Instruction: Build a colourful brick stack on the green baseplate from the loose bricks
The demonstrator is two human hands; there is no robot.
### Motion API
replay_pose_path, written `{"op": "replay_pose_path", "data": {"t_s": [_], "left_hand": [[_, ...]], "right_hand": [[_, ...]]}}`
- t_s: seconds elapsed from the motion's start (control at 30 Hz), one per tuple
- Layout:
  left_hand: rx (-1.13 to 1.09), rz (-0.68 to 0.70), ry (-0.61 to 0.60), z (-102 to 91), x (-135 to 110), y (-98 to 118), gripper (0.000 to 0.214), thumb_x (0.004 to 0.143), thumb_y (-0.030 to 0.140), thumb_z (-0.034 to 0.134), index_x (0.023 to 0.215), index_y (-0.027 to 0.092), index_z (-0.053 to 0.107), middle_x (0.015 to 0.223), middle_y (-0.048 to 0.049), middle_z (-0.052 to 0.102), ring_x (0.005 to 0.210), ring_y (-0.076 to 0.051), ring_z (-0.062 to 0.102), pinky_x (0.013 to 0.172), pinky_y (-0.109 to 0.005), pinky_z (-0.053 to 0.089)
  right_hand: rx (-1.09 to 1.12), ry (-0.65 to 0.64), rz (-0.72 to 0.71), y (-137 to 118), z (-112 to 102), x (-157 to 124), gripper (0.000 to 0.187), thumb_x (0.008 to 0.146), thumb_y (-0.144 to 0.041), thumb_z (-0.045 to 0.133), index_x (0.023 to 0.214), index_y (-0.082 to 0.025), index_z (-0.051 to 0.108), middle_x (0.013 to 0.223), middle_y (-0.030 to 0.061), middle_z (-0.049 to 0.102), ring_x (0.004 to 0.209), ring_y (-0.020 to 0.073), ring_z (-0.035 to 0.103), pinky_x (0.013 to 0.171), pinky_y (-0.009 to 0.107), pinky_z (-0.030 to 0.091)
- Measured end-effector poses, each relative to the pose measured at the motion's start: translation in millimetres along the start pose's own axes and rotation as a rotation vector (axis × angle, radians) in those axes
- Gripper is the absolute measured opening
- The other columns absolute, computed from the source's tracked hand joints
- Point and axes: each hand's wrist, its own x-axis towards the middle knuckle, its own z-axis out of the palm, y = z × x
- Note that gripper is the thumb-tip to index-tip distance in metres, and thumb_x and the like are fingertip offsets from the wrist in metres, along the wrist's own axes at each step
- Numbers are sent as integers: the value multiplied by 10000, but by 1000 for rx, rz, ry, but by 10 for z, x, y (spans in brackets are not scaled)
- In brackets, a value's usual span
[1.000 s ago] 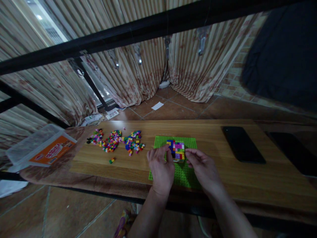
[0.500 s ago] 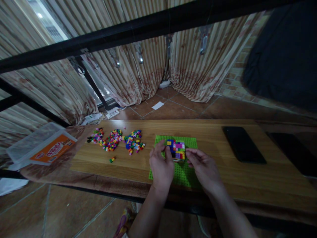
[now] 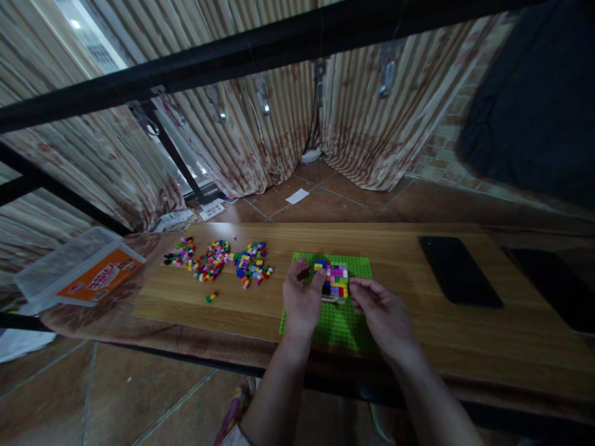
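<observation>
A small block of colourful toy bricks (image 3: 338, 272) stands on a green studded baseplate (image 3: 344, 331), with yellow, blue, pink, purple and red pieces on top. My left hand (image 3: 302, 297) is at the block's left side, thumb against or very near it, the other fingers apart from the thumb with nothing visible between them. On the opposite side, my right hand (image 3: 379, 310) has its thumb and forefinger pinched together at the block's right edge. Whatever those fingertips hold, if anything, is too small to make out.
Loose toy bricks (image 3: 216, 260) lie in piles on the wooden board (image 3: 186, 313), with a few pieces (image 3: 211, 297) nearer me. A clear plastic tub (image 3: 79, 272) with an orange label stands at the far left. To the right lie a black phone (image 3: 458, 271) and another dark flat object (image 3: 555, 288).
My left hand's fingers have lifted and spread away from the block, showing more of its left side. The right hand stays pinched at the right edge.
</observation>
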Motion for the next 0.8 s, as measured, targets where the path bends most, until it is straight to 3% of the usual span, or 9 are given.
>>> {"op": "replay_pose_path", "data": {"t_s": [0.3,0.53,0.67,0.8], "left_hand": [[32,137,8,33,-54,-16,307,785,233,646,1075,137,621,1015,-102,683,935,-182,648,831,-319,510],[-2,94,-14,3,-91,-41,338,771,260,682,1083,142,628,996,-102,695,911,-191,660,806,-315,523],[112,180,-1,-168,-32,-12,294,841,306,601,1094,158,623,963,-91,698,873,-188,658,799,-326,521],[504,339,96,-522,230,-28,217,834,166,531,1009,189,656,1025,-102,676,983,-222,619,892,-373,475]], "right_hand": [[-9,5,19,27,-16,-4,415,682,-545,696,898,-190,709,800,56,717,671,184,627,613,312,497],[-74,12,9,59,-33,7,440,672,-539,698,931,-183,699,840,62,721,703,190,642,628,318,511],[-124,29,9,39,-37,10,449,667,-535,695,950,-186,691,846,55,714,714,187,641,645,317,513],[-147,20,15,40,-46,21,451,671,-533,689,959,-185,691,822,55,708,716,194,645,641,324,519]]}}
